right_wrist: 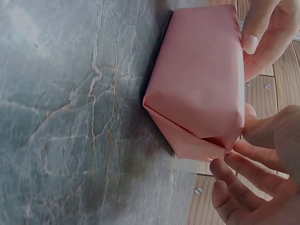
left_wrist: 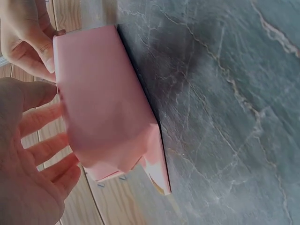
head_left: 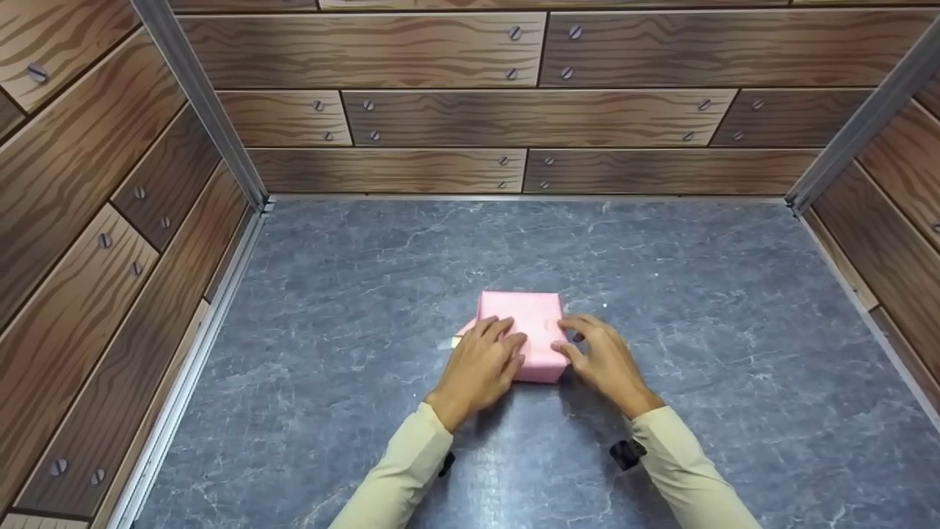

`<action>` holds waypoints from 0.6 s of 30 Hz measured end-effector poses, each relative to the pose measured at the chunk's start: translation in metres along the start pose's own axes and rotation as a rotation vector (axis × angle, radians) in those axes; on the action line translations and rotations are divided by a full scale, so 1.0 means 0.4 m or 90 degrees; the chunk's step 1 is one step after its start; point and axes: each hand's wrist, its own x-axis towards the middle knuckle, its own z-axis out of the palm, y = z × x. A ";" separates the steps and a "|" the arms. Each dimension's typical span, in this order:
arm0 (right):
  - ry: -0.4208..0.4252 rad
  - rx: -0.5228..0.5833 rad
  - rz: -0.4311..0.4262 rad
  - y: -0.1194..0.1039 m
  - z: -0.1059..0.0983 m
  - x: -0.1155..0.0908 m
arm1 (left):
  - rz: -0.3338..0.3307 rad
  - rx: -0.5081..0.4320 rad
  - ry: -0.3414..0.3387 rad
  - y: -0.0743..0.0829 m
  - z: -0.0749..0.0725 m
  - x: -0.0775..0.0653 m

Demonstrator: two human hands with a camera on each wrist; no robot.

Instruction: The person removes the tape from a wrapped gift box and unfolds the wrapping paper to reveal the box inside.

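A box wrapped in pink paper (head_left: 534, 312) lies on the grey marbled surface. Its left end has a loose paper flap (left_wrist: 157, 171) sticking out, with a pale underside. At the right end, a folded triangular flap (right_wrist: 180, 138) slants toward the top edge. My left hand (head_left: 477, 367) rests on the box's left top side, fingers spread and mostly straight. With thumb and fingertips, my right hand (head_left: 606, 361) pinches the paper at the right top edge and corner. Each wrist view shows the other hand beyond the box.
Wood-plank patterned walls (head_left: 440, 117) stand behind and at both sides, joined by grey metal corner posts (head_left: 205, 103). The marbled surface (head_left: 330, 294) spreads around the box. A small white speck (head_left: 604, 305) lies right of the box.
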 end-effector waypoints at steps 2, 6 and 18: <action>-0.006 0.001 -0.003 0.001 0.000 0.002 | -0.006 -0.013 -0.015 0.000 0.000 -0.001; -0.020 0.003 0.001 -0.003 -0.002 0.009 | -0.018 -0.032 -0.028 -0.001 -0.001 -0.003; 0.067 -0.060 0.033 -0.039 0.026 0.049 | -0.024 -0.047 -0.031 -0.002 0.004 0.000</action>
